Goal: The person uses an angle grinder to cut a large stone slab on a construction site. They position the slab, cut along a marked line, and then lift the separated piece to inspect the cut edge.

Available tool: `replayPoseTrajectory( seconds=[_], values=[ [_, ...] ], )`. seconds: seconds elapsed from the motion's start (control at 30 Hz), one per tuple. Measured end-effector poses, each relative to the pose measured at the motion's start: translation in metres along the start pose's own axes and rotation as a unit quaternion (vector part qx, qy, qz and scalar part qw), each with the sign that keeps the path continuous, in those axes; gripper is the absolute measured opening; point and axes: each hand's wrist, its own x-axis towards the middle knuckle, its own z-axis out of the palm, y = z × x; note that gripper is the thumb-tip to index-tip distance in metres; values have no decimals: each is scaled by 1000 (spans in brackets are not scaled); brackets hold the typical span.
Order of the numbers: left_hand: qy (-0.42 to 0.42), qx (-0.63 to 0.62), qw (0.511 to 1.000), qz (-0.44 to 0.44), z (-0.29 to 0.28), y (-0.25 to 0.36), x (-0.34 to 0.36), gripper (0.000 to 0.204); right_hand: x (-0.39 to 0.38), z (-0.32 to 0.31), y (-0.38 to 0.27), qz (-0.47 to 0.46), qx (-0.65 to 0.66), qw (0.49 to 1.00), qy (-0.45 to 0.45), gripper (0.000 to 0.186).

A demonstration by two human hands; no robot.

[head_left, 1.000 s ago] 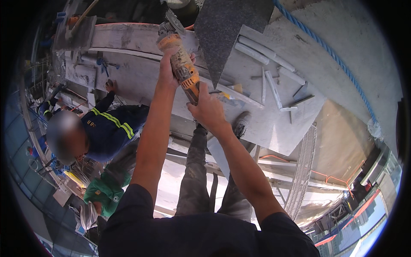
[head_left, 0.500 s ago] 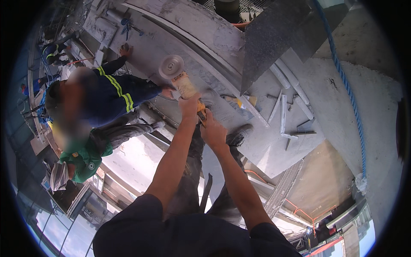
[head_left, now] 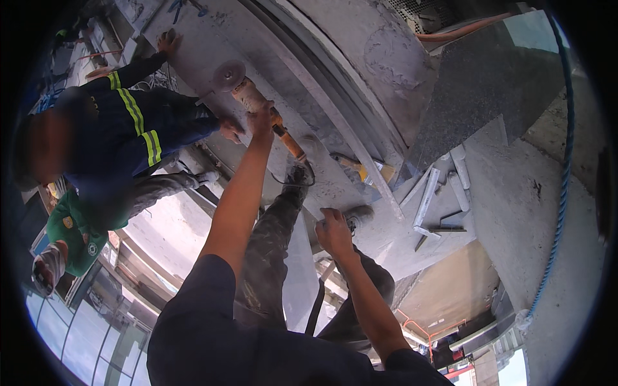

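My left hand is closed round the middle of an angle grinder, which has a dusty body and an orange rear handle. Its round disc points to the far left, above the grey slab. The handle end and a dark cord reach down beside my left shoe. My right hand is off the tool, above my right leg near the shoe, with its fingers curled in and nothing visible in them.
A co-worker in a dark blue jacket leans in at left, one hand near the grinder, another on the slab. A brush and metal pieces lie to the right. A dark stone panel and blue rope are farther right.
My right hand has let go of the grinder handle and drawn back toward my right leg. The left hand still grips the grinder. The view has shifted, and the co-worker appears farther left.
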Motion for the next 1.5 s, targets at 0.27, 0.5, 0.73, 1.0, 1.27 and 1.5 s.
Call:
replayPoseTrajectory(
  seconds=[0.27,0.5,0.73,1.0,1.27,1.5],
  values=[
    [-88,-131,987,-6,32,-25,73,61,50,-4,22,-46,-71,994,-76,36],
    [-48,-43,998,4,57,-31,98,79,94,-45,1,-130,-182,964,-142,24],
    [40,184,982,32,53,-39,101,107,88,-109,11,-193,-136,967,-93,25],
    [-21,157,984,87,51,-47,126,104,102,-187,27,-160,-103,982,-20,25],
    [-201,-115,961,151,31,-73,109,89,93,-251,39,-108,263,939,193,44],
    [-73,166,982,47,-36,-27,15,100,101,-333,34,-105,494,742,441,50]
  ],
)
